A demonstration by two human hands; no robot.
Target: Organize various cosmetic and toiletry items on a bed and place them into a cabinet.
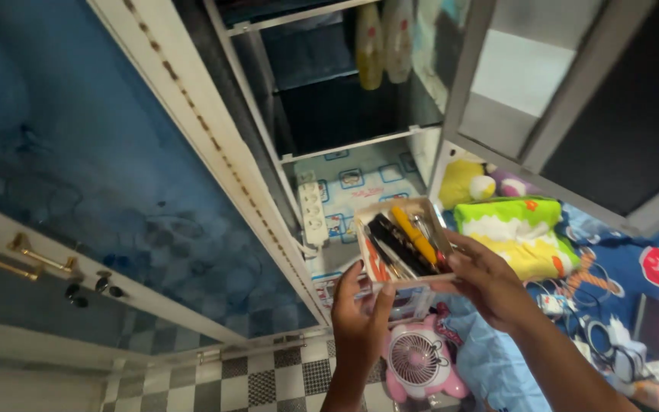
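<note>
Both hands point(421, 297) gripping tool box point(402, 246), open shelf point(360, 183) behind

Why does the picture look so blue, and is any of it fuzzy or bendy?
In the head view, the glossy cupboard door mirrors blue light and faint floor checks; the cupboard's frame and shelves lean from the wide lens; the box of tools held by the left hand and right hand is lit and fairly sharp; the upper shelf is dark; the fan looks a bit soft.
</note>
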